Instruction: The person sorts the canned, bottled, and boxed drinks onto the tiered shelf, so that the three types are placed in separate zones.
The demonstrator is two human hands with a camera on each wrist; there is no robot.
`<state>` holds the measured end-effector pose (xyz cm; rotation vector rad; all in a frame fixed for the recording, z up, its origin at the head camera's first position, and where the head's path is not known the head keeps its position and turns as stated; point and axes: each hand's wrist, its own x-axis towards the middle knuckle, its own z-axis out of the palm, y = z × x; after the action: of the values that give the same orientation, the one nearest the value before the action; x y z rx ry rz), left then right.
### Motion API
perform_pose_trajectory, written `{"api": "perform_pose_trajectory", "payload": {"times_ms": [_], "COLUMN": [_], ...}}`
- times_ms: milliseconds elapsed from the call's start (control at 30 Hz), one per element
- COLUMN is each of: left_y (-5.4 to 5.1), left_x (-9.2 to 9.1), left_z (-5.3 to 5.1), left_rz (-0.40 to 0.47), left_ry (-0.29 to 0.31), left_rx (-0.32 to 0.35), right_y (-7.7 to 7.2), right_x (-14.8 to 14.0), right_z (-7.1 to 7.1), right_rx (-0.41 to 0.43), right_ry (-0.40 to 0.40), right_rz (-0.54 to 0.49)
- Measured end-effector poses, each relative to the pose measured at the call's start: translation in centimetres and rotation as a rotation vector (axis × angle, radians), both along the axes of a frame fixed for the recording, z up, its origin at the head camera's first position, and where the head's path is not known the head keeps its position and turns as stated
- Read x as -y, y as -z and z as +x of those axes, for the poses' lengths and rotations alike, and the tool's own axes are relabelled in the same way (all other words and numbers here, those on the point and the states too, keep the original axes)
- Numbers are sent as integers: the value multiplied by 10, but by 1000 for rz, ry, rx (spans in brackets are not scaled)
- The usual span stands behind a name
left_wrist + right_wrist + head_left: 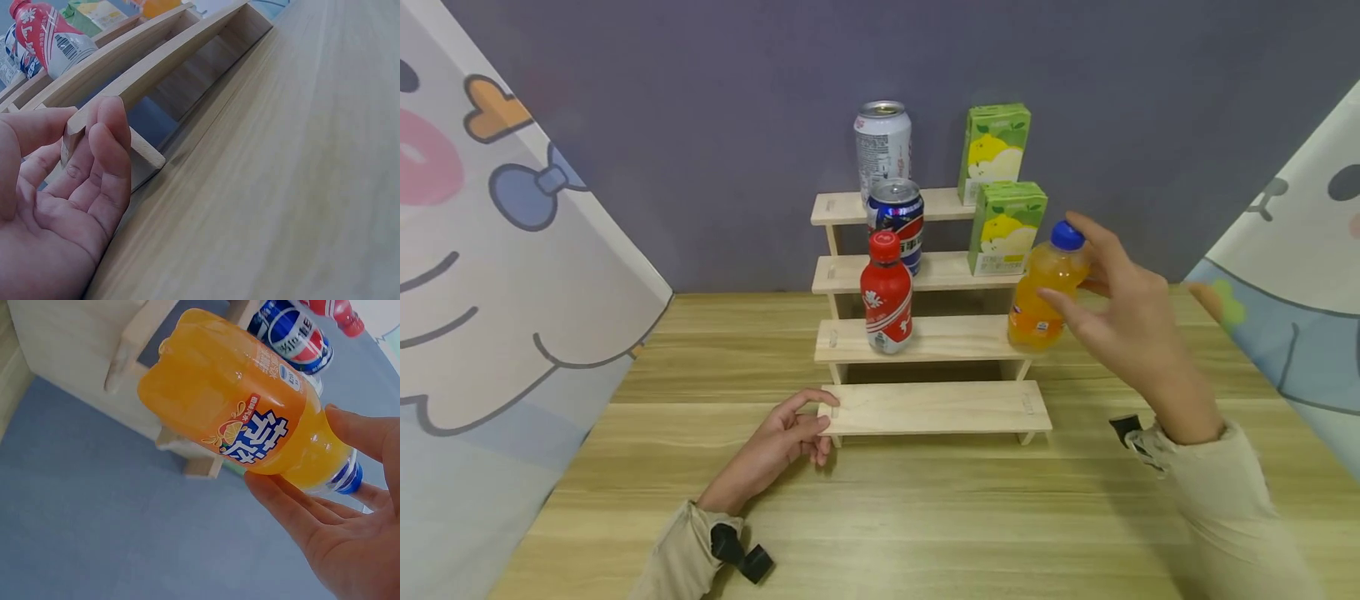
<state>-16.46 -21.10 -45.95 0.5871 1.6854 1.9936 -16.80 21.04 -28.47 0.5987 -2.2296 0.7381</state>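
My right hand (1123, 312) grips an orange soda bottle (231, 394) with a blue cap, thumb on one side and fingers on the other. In the head view the bottle stands nearly upright over the right end of the second-lowest step; whether its base touches the wood I cannot tell. My left hand (782, 433) pinches the left end of the lowest step of a wooden tiered rack (932, 408), thumb and fingers around the board's edge, as the left wrist view also shows. A red bottle (887, 292) stands toward the left of the second-lowest step.
Behind the red bottle, a blue can (897, 221) stands on the step above and a white can (882, 150) on the top step. Two green juice cartons, a front one (1006, 229) and a rear one (996, 150), stand at the right. Cartoon-print cloth (497, 250) flanks the wooden table (925, 517).
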Motion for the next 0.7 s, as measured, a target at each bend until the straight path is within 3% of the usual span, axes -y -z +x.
{"api": "perform_pose_trajectory", "payload": {"times_ms": [433, 700], "left_y": [4, 4], "left_x": [-6, -10], "left_z": [1, -3], "left_rz": [10, -2], "left_ry": [-10, -4], "left_rx": [12, 13], "right_y": [7, 19], "right_x": [15, 10], "right_z": [-10, -8], "right_rx": [19, 35], "right_ry": [-28, -2], "right_rz": [6, -7]}}
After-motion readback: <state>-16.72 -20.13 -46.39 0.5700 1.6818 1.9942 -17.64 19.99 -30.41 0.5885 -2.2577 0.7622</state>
